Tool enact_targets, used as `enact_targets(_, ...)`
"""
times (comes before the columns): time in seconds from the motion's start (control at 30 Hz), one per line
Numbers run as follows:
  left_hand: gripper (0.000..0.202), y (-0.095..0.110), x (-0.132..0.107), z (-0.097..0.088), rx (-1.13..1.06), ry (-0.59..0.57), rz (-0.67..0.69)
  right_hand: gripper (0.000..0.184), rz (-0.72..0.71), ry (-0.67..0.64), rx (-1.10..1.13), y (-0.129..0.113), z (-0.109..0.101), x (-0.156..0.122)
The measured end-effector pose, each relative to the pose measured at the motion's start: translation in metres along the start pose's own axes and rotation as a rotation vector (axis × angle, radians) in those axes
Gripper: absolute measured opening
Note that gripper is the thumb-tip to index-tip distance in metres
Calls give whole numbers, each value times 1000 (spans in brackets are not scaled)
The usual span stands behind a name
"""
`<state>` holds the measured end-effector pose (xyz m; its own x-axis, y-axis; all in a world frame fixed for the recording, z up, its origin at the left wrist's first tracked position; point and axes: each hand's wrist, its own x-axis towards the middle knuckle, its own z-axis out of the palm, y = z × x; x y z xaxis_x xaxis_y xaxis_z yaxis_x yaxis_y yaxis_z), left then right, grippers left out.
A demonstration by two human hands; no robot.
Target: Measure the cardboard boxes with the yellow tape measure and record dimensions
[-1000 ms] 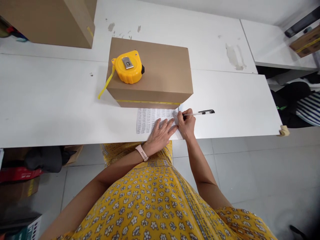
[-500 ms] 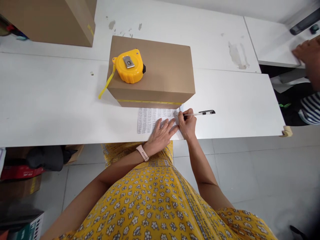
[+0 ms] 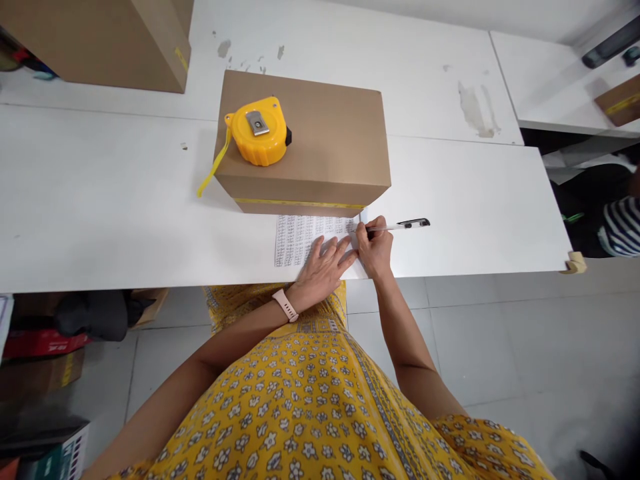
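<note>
A sheet of paper with columns of handwriting lies at the front of the white table, its far edge against or under a cardboard box. My left hand rests flat on the sheet, fingers spread. In my right hand a pen with a clear barrel and black cap is gripped, its tip down at the right side of the writing. On top of the box sits a yellow tape measure, its yellow strap hanging over the left edge.
A larger cardboard box stands at the back left. Right of me, another person's striped clothing shows beside the table end, near a small taped box. A corner guard sits on the table's front right corner. Boxes and a dark cap lie below left.
The other person's hand at the far right has drawn back, and a small taped box shows there now. My hands and the pen have hardly moved.
</note>
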<state>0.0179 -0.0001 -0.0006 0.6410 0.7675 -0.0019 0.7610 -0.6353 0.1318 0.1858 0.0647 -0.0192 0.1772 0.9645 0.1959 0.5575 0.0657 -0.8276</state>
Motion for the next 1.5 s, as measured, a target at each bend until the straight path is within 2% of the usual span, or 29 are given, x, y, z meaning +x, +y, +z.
enact_targets(1.0,77,1,0,0,-40,25,-6,26,27,-8,21,0,0,-1)
enact_targets(1.5,75,1,0,1,9,19,-3,24,10,-6,6,-3,-1,-1)
